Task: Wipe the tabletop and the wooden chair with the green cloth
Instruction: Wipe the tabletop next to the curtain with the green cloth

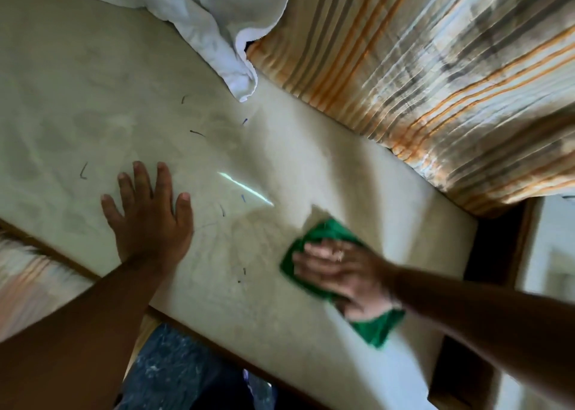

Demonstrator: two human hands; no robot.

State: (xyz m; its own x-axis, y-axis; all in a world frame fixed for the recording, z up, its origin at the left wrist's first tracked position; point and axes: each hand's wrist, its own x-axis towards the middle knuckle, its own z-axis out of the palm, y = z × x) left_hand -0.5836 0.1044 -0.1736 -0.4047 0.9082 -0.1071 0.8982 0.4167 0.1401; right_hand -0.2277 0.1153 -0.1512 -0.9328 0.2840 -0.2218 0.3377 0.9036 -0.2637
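Note:
The pale tabletop [93, 104] fills the middle of the head view, with short dark pen marks scattered on it. My right hand [342, 272] presses flat on the green cloth [376, 328] near the table's right end; the hand is blurred and covers most of the cloth. My left hand [149, 213] rests flat on the tabletop with fingers spread, left of the cloth and apart from it. No wooden chair is identifiable in view.
A white bundled cloth [217, 14] lies on the table's far edge. A striped orange-and-grey curtain [435, 76] hangs beyond the table at right. The dark speckled floor [174, 369] shows below the near edge. A dark gap [491, 241] lies past the table's right end.

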